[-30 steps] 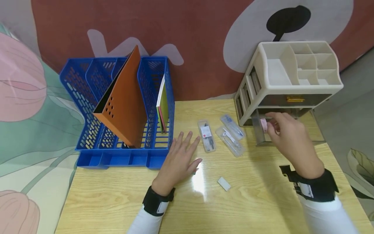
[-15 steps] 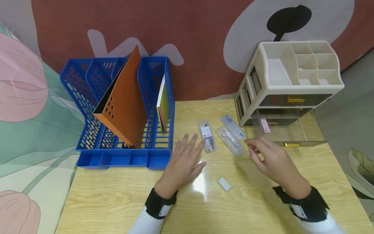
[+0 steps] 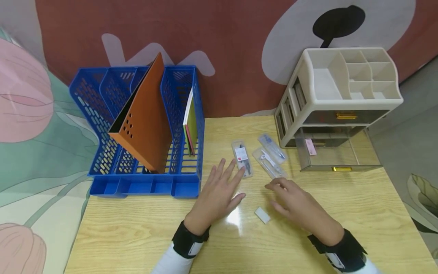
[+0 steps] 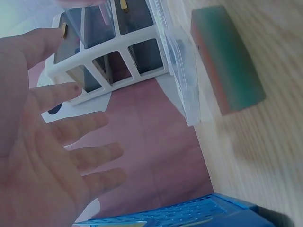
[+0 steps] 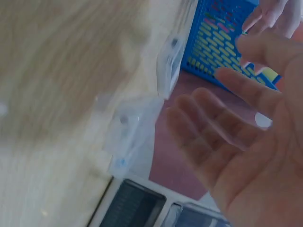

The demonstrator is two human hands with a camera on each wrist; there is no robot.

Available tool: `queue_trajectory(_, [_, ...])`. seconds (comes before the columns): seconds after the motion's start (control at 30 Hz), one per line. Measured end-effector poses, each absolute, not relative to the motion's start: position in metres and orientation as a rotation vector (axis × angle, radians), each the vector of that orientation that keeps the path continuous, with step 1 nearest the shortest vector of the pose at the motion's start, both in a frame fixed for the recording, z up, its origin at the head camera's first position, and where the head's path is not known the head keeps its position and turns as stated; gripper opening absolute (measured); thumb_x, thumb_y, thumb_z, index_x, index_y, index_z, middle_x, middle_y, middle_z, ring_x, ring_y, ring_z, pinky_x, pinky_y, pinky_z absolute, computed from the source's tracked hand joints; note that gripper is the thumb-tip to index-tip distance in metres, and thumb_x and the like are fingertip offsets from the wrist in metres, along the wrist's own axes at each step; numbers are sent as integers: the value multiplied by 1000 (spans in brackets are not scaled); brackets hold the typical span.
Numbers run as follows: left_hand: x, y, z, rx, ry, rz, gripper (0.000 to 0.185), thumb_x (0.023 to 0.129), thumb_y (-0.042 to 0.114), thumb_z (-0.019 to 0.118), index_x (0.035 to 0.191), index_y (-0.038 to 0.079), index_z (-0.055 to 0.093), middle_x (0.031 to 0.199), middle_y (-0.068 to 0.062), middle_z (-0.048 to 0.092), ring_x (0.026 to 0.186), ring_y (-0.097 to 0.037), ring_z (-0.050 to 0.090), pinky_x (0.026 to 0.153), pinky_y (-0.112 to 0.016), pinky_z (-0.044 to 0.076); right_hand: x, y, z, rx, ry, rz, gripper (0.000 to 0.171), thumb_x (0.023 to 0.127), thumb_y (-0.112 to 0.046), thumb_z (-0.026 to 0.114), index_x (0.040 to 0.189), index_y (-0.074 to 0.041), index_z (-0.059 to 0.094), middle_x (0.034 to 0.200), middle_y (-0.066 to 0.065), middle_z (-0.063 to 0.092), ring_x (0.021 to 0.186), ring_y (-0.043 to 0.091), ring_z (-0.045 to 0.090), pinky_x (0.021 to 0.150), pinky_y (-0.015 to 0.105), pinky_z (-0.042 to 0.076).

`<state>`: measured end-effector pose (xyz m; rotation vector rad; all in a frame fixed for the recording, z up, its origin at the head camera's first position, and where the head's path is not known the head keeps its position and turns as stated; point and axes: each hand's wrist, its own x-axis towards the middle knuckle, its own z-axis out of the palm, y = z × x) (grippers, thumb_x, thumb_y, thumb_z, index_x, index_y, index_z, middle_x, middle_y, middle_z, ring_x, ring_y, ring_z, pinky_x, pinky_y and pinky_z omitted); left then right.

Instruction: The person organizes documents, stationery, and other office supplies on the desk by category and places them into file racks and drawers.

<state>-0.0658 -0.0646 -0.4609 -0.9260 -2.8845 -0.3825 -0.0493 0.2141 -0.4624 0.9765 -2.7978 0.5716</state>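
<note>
Two empty, relaxed hands hover: right hand (image 3: 294, 201) just above a white eraser (image 3: 262, 215), left hand (image 3: 219, 192) beside. Likely the reach; pinching comes next.

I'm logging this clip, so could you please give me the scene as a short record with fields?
left hand: left hand open, fingers spread, by a clear case
right hand: right hand open, holds nothing, near another clear case
small item: white eraser lies on the wooden table between the hands
left side: blue file rack with an orange folder
right side: beige drawer organizer, bottom drawer pulled out
</note>
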Motion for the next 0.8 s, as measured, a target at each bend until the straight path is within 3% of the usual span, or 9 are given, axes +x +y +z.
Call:
queue_trajectory(0.1, [-65,-62,-462,-944,-2869,-389,69,101,52,59,159,19,41,167,-17,34,152,-47,31,119,-63,34,-45,208,-465,942,-2930,577,48,84,-20,86,127,-10,68,123,10,65,107,25,66,85,42,61])
queue_trajectory(0.3, [-63,-59,-464,-956,-2869,-377,69,102,53,58,160,19,40,166,-18,35,152,-48,31,119,-63,34,-38,200,-472,953,-3005,586,49,83,-23,88,127,-10,70,122,9,64,108,26,66,89,43,60])
queue_trajectory(0.57, [-62,-55,-465,-980,-2866,-375,73,102,58,55,161,20,37,168,-18,31,154,-47,26,120,-63,33,-34,195,-484,1049,-3015,607,47,83,-22,87,126,-12,71,119,8,65,103,22,64,85,40,60])
queue_trajectory(0.8, [-61,-55,-467,-978,-2874,-351,75,102,61,52,163,22,32,169,-16,29,155,-46,24,121,-62,31,-33,191,-486,1077,-3039,647,37,83,-15,86,118,-11,73,106,3,65,91,15,61,77,33,58])
